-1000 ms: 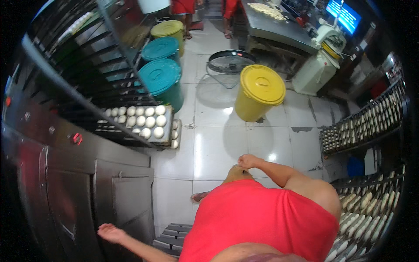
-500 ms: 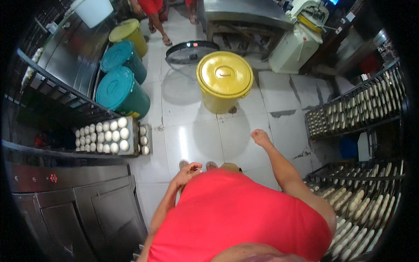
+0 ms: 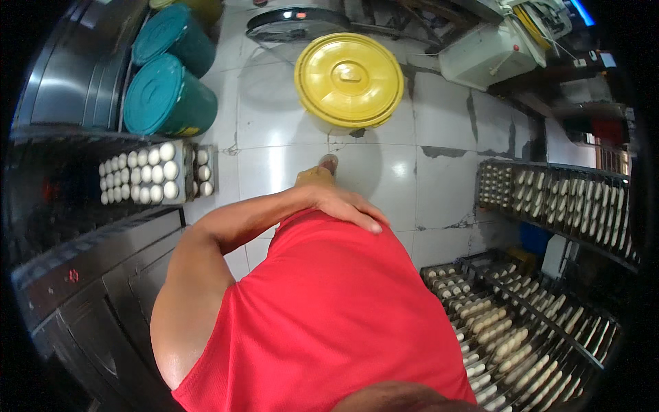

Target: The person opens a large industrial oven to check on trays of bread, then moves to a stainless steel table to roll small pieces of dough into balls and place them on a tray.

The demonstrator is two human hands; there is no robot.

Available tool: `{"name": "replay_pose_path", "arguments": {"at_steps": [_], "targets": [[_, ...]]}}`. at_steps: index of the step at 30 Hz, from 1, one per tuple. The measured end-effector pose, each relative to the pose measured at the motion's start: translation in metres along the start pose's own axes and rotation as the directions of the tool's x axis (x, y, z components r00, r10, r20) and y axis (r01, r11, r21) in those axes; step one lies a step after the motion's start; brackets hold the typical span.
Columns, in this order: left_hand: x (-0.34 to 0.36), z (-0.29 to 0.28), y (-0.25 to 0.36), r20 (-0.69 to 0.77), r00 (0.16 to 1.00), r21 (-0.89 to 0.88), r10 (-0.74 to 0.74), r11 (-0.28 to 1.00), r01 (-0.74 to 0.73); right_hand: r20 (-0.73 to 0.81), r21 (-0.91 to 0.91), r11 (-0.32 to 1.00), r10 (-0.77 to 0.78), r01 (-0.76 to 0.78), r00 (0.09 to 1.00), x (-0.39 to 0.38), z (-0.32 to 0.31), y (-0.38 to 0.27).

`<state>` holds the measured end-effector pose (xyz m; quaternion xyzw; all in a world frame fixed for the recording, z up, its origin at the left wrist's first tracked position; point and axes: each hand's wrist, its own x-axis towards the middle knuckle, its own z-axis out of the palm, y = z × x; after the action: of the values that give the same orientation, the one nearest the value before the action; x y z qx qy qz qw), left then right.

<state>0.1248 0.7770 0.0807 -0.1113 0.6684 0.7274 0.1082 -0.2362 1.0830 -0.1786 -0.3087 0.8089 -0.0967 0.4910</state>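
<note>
My left hand (image 3: 349, 211) reaches across the front of my red sleeveless top (image 3: 316, 316), its fingers loosely stretched out over the waist. It holds nothing that I can see; whether it touches the cloth is unclear. My right hand is not in view. A foot in a sandal (image 3: 328, 165) shows on the tiled floor beyond the top. The thing nearest ahead is a lidded yellow bin (image 3: 349, 79).
Teal lidded bins (image 3: 165, 96) and trays of white dough balls (image 3: 154, 172) stand left, above a steel cabinet (image 3: 103, 295). Racks of dough pieces fill the right (image 3: 549, 199) and lower right (image 3: 515, 323). A round black fan (image 3: 288, 27) and pale machine (image 3: 487, 58) stand at the back.
My left hand has risen from the left side across my middle. My right hand has left view. The bins and racks have shifted in the picture as my head moved.
</note>
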Motion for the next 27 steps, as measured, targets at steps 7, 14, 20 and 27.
{"name": "replay_pose_path", "arguments": {"at_steps": [7, 14, 20, 27], "targets": [[0.087, -0.067, 0.081, 0.366, 0.912, 0.099, 0.184, 0.967, -0.235, -0.283, 0.418, 0.907, 0.076, 0.051, 0.956, 0.047, -0.068, -0.123], [0.17, -0.143, 0.015, 0.166, 0.981, -0.096, -0.101, 0.988, 0.118, -0.193, 0.298, 0.951, -0.02, 0.078, 0.981, 0.151, -0.101, -0.106], [0.229, -0.189, 0.103, -0.035, 0.986, -0.004, -0.163, 0.987, 0.163, -0.162, 0.147, 0.986, 0.105, -0.081, 0.981, 0.243, -0.253, -0.086], [0.302, -0.243, 0.11, -0.176, 0.984, -0.317, -0.031, 0.948, -0.026, -0.29, 0.09, 0.991, -0.07, 0.1, 0.954, 0.358, -0.397, -0.152]]}}
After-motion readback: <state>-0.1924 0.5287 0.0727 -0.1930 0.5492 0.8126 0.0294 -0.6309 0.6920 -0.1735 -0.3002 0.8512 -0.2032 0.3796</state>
